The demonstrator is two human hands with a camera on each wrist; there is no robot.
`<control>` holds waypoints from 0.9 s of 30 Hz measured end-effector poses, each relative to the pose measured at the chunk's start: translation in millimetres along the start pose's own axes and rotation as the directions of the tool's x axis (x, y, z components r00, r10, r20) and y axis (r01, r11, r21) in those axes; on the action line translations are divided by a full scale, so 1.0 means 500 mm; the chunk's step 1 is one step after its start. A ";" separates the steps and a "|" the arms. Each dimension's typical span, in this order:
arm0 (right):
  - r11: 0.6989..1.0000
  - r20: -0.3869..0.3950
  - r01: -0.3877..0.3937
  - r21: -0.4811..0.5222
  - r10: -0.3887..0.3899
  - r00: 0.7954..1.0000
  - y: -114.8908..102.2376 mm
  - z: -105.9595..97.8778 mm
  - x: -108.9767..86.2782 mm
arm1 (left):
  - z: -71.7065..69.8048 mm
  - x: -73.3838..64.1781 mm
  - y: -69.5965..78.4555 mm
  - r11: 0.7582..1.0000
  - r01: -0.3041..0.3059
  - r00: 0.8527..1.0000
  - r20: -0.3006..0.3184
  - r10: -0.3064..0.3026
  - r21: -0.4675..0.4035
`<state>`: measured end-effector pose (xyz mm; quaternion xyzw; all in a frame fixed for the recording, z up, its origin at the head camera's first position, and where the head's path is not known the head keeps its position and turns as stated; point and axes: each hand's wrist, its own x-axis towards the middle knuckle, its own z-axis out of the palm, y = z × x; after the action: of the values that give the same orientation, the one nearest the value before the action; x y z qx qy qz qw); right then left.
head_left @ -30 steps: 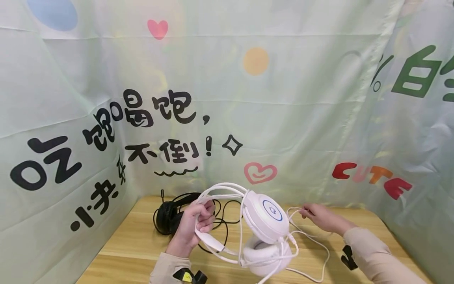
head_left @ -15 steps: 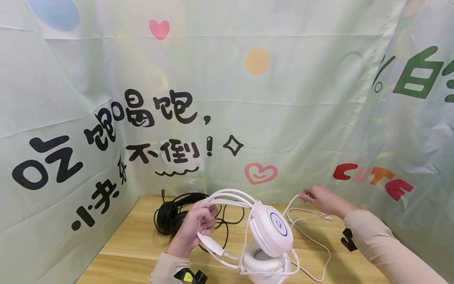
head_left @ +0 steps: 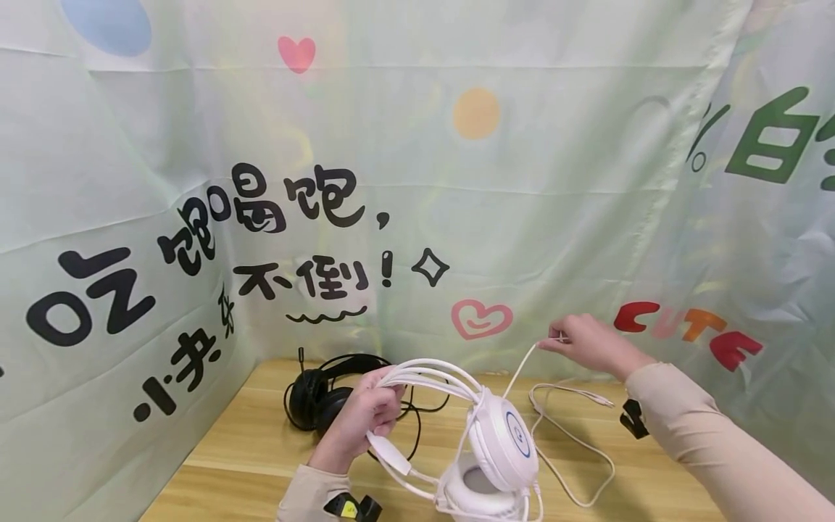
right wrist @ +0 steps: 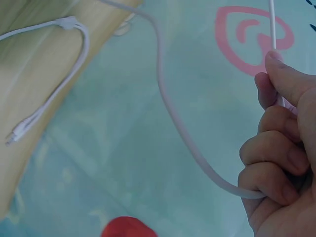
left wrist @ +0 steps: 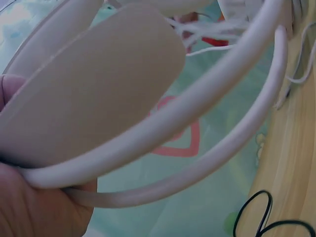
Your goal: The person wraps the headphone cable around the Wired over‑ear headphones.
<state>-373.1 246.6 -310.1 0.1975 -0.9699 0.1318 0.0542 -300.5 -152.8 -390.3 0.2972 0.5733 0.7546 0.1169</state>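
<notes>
White headphones [head_left: 499, 438] with a blue ring on the ear cup are held up over the table by my left hand [head_left: 367, 415], whose fingers are curled round the headband. Close up in the left wrist view, the broad inner headband pad [left wrist: 103, 84] and two slim tubes of the frame pass out of the grip. My right hand [head_left: 590, 342], raised to the right of the headphones, pinches their white cable [head_left: 522, 368] between thumb and forefinger. In the right wrist view the other fingers curl round a second stretch of the cable [right wrist: 170, 108], which hangs down in a loop.
Behind my left hand lies a black headset [head_left: 308, 399] with a microphone boom and a looped black cord [head_left: 417, 435]. The free end of the white cable [head_left: 590, 395] rests on the wooden table [head_left: 241, 435]. Printed cloth [head_left: 554, 239] walls off the back and sides.
My right hand has risen, drawing the cable up off the table into a taut slant. The headphones have sunk and shifted slightly right, and the cable loop round the ear cups has loosened.
</notes>
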 end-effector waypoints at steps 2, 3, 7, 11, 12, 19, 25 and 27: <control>1.000 -0.006 0.006 -0.021 -0.006 1.000 -0.009 -0.011 0.000 | 0.001 0.000 0.001 0.999 0.013 1.000 -0.018 -0.012 0.037; 1.000 -0.009 0.010 -0.028 -0.010 1.000 -0.013 -0.016 0.000 | 0.002 0.000 0.001 0.999 0.023 0.999 -0.028 -0.021 0.046; 0.998 -0.024 0.027 -0.052 -0.029 0.999 -0.028 -0.027 0.000 | 0.008 0.001 0.004 0.994 0.069 0.994 -0.084 -0.062 0.083; 0.997 -0.033 0.034 -0.067 -0.037 0.999 -0.042 -0.037 0.000 | 0.013 0.001 0.006 0.987 0.099 0.987 -0.142 -0.081 0.127; 0.997 -0.033 0.035 -0.069 -0.038 0.999 -0.046 -0.040 -0.001 | 0.014 0.001 0.006 0.985 0.103 0.985 -0.154 -0.082 0.136; 0.995 -0.059 0.067 -0.078 -0.071 0.996 -0.080 -0.063 -0.006 | 0.017 0.003 0.007 0.980 0.136 0.967 -0.233 -0.099 0.147; 0.992 -0.096 0.082 -0.093 -0.091 0.991 -0.105 -0.075 -0.005 | 0.021 0.006 0.007 0.979 0.145 0.944 -0.318 -0.092 0.146; 0.992 -0.100 0.085 -0.094 -0.094 0.990 -0.113 -0.080 -0.005 | 0.020 0.007 0.005 0.980 0.145 0.935 -0.343 -0.090 0.139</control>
<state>-346.3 208.5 -259.0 0.2311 -0.9608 0.0960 0.1195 -296.7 -143.9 -385.0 0.1383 0.6609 0.7367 0.0381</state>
